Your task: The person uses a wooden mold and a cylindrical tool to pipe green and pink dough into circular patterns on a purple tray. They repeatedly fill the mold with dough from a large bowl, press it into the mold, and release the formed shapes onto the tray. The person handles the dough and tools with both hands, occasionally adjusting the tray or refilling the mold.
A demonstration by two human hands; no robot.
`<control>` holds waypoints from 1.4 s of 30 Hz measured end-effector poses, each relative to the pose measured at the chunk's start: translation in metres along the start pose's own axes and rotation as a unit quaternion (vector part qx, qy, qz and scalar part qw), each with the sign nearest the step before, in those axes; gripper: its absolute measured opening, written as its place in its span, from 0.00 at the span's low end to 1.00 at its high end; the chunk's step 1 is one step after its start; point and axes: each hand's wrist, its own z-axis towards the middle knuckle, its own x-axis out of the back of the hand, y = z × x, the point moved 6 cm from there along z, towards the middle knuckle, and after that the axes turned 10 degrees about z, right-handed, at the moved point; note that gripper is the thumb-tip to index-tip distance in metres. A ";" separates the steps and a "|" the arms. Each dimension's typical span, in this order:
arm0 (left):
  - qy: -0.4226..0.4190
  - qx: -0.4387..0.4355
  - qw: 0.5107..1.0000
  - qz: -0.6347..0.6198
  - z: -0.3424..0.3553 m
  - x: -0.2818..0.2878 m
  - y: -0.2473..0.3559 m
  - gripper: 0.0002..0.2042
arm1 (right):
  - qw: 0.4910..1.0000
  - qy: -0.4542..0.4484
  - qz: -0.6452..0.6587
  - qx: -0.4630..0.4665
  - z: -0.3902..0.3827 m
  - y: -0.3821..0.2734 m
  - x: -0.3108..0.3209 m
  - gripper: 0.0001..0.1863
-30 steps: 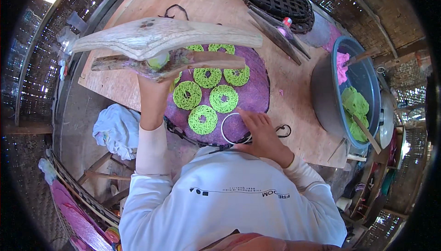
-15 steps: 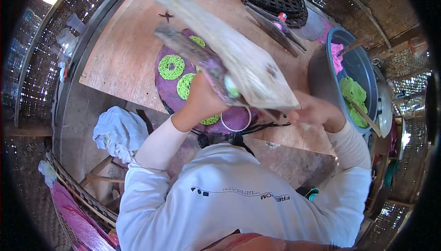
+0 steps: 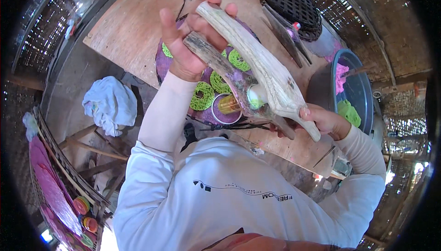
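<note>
A two-armed wooden press [image 3: 264,74] slants across the middle, its pale upper arm and rougher lower arm parted at the far end. A white round piece sits between the arms, and a yellowish cylinder [image 3: 227,104] projects below. My right hand [image 3: 328,121] grips the near right end, where the arms meet. My left hand [image 3: 181,56] is open, fingers spread, by the far ends of the arms. Beneath lies a round purple surface [image 3: 161,64] with several green lacy noodle rounds [image 3: 201,96]. A white ring [image 3: 213,111] lies there too, around the cylinder's lower end as seen from above.
At the right stands a grey-blue basin [image 3: 367,83] holding pink dough [image 3: 341,77] and green dough [image 3: 349,112]. A dark woven basket [image 3: 289,3] and a pair of dark wooden pieces [image 3: 283,35] lie at the back. A pale cloth [image 3: 110,104] hangs left of the wooden tabletop [image 3: 124,37].
My left hand has released its grip near the middle of the press and moved to the arms' far ends, fingers spread. The press has swung lower, showing the yellowish cylinder.
</note>
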 end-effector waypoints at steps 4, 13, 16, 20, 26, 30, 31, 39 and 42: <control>-0.072 -0.023 0.995 0.063 -0.012 0.003 -0.009 0.35 | 0.995 -0.003 -0.084 -0.051 0.004 -0.005 0.009 0.38; 0.154 -0.063 0.983 0.077 -0.061 0.034 -0.006 0.14 | 0.981 0.010 -0.167 -0.102 0.026 0.021 0.042 0.37; 0.182 -0.078 0.978 0.067 -0.073 0.045 -0.005 0.13 | 0.977 0.007 -0.189 -0.098 0.034 0.025 0.045 0.36; 0.164 -0.088 0.979 0.079 -0.080 0.044 0.008 0.12 | 0.968 0.000 -0.243 -0.058 0.055 0.017 0.038 0.35; 0.210 -0.097 0.969 0.082 -0.097 0.054 0.012 0.12 | 0.968 0.011 -0.240 -0.076 0.061 0.022 0.035 0.36; 0.271 -0.108 0.954 0.069 -0.102 0.055 0.002 0.10 | 0.971 0.022 -0.221 -0.091 0.054 0.028 0.041 0.37; 0.283 -0.108 0.951 0.065 -0.102 0.056 -0.001 0.10 | 0.971 0.027 -0.218 -0.094 0.052 0.029 0.043 0.37; 0.288 -0.102 0.952 0.023 -0.093 0.073 -0.018 0.10 | 0.963 0.093 -0.228 -0.106 0.033 0.012 0.042 0.35; 0.296 -0.092 0.950 0.019 -0.087 0.076 -0.020 0.11 | 0.950 0.125 -0.269 -0.097 0.032 0.004 0.041 0.33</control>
